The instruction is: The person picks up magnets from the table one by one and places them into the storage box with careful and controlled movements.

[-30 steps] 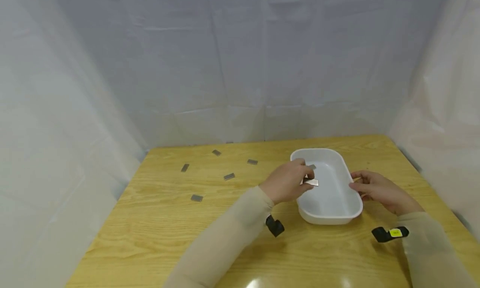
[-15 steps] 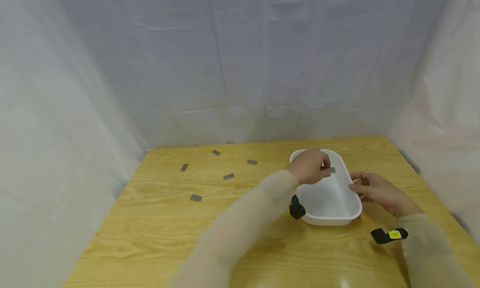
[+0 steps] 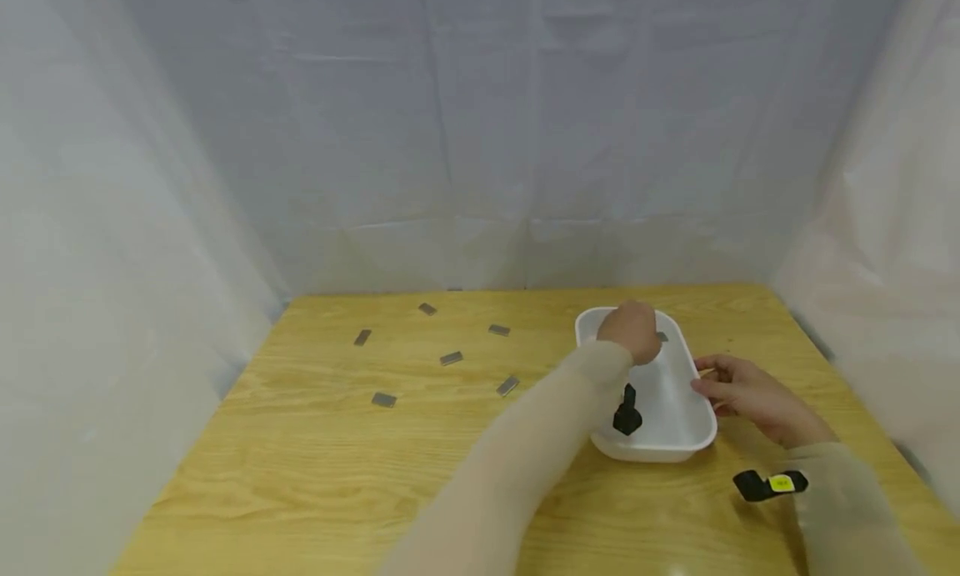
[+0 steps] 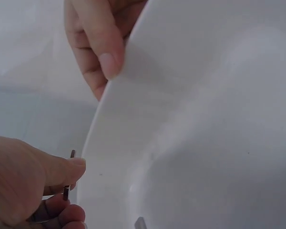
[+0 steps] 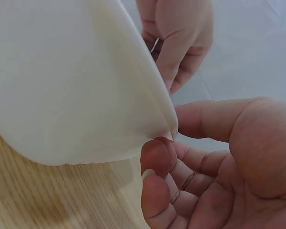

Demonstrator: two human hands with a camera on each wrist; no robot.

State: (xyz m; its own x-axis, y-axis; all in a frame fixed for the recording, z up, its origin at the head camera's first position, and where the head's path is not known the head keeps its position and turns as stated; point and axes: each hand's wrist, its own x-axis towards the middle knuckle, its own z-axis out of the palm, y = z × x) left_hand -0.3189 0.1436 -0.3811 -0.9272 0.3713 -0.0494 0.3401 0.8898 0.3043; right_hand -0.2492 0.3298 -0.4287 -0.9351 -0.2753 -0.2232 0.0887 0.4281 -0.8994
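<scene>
Reaches farther right than a second ago with left hand (image 3: 630, 333), pinching thin grey rectangular metallic plate (image 4: 66, 192) over white rounded-rectangular plastic tray (image 3: 652, 456); pinches tray rim with right hand (image 3: 757, 398); seemingly mid-transfer, calling next for gentle release inside

With left arm (image 3: 525, 455) outstretched, the left hand (image 3: 630, 333) pinches; the right hand (image 3: 756, 399) grips.

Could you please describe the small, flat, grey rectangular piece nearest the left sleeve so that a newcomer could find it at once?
On the yellow wood-grain table, find the beige left sleeve reaching to the white plastic-looking tub. Just left of that sleeve lies the small, flat, grey rectangular piece, slanted. Among its neighbours on the tabletop, it lies closest to the sleeve.
</scene>
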